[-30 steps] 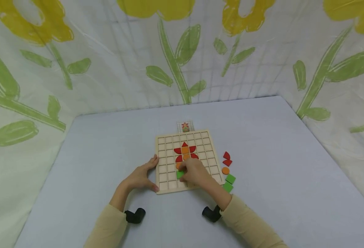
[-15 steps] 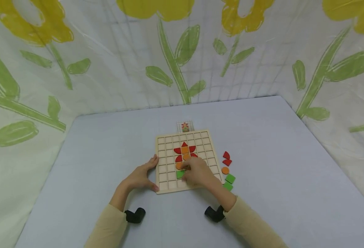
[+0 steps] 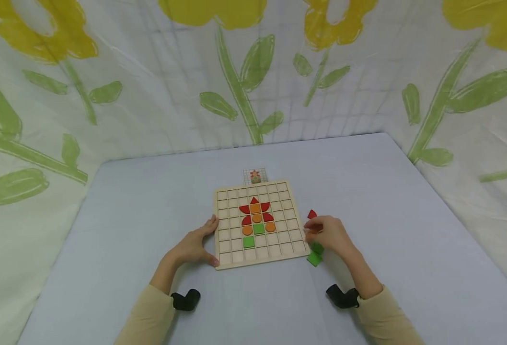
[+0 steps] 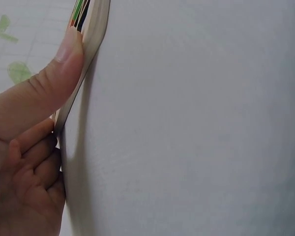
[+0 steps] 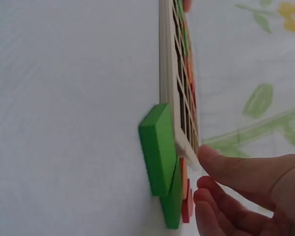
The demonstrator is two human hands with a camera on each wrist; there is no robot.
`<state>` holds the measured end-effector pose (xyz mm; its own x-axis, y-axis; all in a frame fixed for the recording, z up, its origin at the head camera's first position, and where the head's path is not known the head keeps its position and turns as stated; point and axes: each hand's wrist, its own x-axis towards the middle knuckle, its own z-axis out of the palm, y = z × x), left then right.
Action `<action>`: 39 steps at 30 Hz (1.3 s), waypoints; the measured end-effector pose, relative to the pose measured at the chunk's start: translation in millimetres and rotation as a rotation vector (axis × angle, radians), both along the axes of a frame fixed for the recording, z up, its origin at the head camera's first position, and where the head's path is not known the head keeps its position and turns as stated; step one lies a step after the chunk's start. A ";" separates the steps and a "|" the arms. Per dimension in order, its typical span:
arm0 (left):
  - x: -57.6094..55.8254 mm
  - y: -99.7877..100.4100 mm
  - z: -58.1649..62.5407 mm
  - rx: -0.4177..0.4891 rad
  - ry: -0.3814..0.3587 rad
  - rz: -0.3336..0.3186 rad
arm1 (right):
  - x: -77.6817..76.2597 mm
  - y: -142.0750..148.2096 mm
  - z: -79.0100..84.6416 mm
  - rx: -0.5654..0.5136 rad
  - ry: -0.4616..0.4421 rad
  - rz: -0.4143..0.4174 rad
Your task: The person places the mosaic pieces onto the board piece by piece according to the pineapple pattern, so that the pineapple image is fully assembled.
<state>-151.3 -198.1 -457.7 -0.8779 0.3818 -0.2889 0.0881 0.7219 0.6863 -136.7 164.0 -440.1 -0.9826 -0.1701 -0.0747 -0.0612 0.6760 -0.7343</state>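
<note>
A wooden grid board (image 3: 275,249) lies on the table with flat coloured pieces set in its cells. Red pieces (image 3: 245,209) surround an orange square (image 3: 255,208) in its middle. Below them are orange discs (image 3: 270,226) and two green squares (image 3: 248,241). My left hand (image 3: 193,245) rests its thumb and fingertips against the board's left edge. To the right of the board, my right hand (image 3: 333,235) hovers over loose pieces, fingers loosely bent. Loose green squares (image 5: 157,150), an orange piece (image 5: 183,177) and a red piece (image 5: 187,202) lie by its fingertips, partly hidden in the head view.
A small card (image 3: 255,176) with a printed grid and coloured figure lies at the board's far edge. Behind the pale table (image 3: 158,191) hangs a curtain (image 3: 150,110) with yellow flowers. Black wrist-worn devices (image 3: 186,300) sit at both cuffs.
My right hand has moved from over the board to the loose pieces on the right. A green square and an orange disc it covered now show in the cells. The left hand stays put.
</note>
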 end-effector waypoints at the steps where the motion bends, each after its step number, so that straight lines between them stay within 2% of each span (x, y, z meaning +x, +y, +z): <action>1: 0.0 -0.2 -0.1 0.000 -0.001 -0.001 | 0.3 2.4 -1.6 0.009 -0.002 -0.009; 6: 0.7 -0.7 0.6 0.016 -0.004 -0.006 | 0.6 7.2 -7.9 0.053 -0.025 -0.019; 14: 2.2 -1.3 2.3 0.023 0.011 -0.015 | -0.5 4.2 -8.8 0.088 -0.038 -0.029; 21: 2.3 -1.0 2.5 0.019 0.014 -0.017 | -2.2 5.0 -6.9 0.140 -0.008 -0.045; 29: 1.4 -1.0 3.1 0.024 0.013 -0.016 | -5.3 0.4 -0.5 0.015 -0.004 -0.056; 39: 1.1 -1.6 2.1 0.022 0.018 -0.024 | -10.1 -24.2 1.5 -0.129 0.032 -0.015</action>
<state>-150.1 -199.7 -455.6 -0.8734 0.4090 -0.2643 0.1178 0.7041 0.7003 -146.8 139.9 -438.5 -0.9866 -0.1615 -0.0214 -0.0768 0.5773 -0.8129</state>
